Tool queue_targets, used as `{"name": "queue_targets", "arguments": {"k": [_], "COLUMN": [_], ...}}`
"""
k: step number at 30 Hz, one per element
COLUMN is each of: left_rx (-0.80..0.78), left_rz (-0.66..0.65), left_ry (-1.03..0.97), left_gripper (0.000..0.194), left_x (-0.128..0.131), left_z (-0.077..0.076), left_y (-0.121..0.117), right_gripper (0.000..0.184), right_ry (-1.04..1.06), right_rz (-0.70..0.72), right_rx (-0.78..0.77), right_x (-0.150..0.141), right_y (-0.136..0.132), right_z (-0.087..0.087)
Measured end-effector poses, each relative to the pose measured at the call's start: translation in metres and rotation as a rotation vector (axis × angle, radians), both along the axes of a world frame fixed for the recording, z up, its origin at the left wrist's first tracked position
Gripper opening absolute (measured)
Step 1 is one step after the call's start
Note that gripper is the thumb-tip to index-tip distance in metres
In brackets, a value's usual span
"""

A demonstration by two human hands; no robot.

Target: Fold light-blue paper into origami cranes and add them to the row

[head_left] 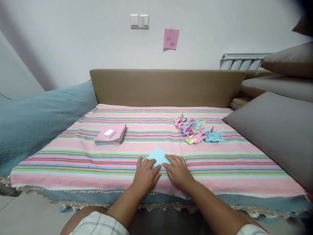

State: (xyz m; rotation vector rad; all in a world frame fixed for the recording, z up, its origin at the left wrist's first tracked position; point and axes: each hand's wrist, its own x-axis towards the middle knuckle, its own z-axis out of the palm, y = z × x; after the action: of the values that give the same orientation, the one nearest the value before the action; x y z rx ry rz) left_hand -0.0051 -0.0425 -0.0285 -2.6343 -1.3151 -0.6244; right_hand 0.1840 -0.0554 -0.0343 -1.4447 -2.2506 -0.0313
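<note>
A light blue sheet of folding paper (158, 154) lies on the striped cloth (146, 124), its pointed corner facing away from me. My left hand (146, 171) presses on its left side, fingers spread. On the right side rests my right hand (178, 169), its fingers stretched out flat over the edge. Both thumbs come close together at the near edge of the paper. The hands cover the paper's left and right corners.
Several folded paper cranes (195, 130) in mixed colours lie in a heap at the right. At the left, a white plug adapter (109, 133) sits on a stack of paper squares (117, 129). Grey cushions (276, 120) are piled at the far right; a blue-covered armrest (49, 114) borders the left.
</note>
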Motion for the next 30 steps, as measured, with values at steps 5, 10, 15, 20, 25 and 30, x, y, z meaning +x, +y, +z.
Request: {"name": "queue_targets", "arguments": {"k": [5,10,15,20,25,30], "left_rx": [-0.048,-0.094,-0.113,-0.133,-0.143,-0.167], "left_rz": [0.022,0.072,0.139,0.188,0.241,0.292], "left_ry": [0.025,0.043,0.058,0.060,0.063,0.065], "left_gripper": [0.029,0.022,0.014,0.016,0.020,0.024], "left_x": [-0.002,-0.009,-0.021,-0.032,-0.038,-0.041], "left_z": [0.006,0.015,0.027,0.033,0.035,0.038], "left_y": [-0.001,-0.002,-0.001,0.002,0.005,0.009], "right_gripper": [0.033,0.036,0.035,0.031,0.031,0.030], "right_ry": [-0.018,0.001,0.016,-0.005,-0.004,0.028], "right_rz": [-0.041,-0.092,-0.147,-0.203,-0.253,-0.252], "right_rx": [-0.042,-0.100,-0.158,-0.221,-0.280,-0.311], "right_x": [0.006,0.016,0.026,0.034,0.039,0.040], "right_y": [0.000,0.001,0.003,0.003,0.003,0.003], "right_z": [0.000,0.005,0.010,0.018,0.024,0.026]}}
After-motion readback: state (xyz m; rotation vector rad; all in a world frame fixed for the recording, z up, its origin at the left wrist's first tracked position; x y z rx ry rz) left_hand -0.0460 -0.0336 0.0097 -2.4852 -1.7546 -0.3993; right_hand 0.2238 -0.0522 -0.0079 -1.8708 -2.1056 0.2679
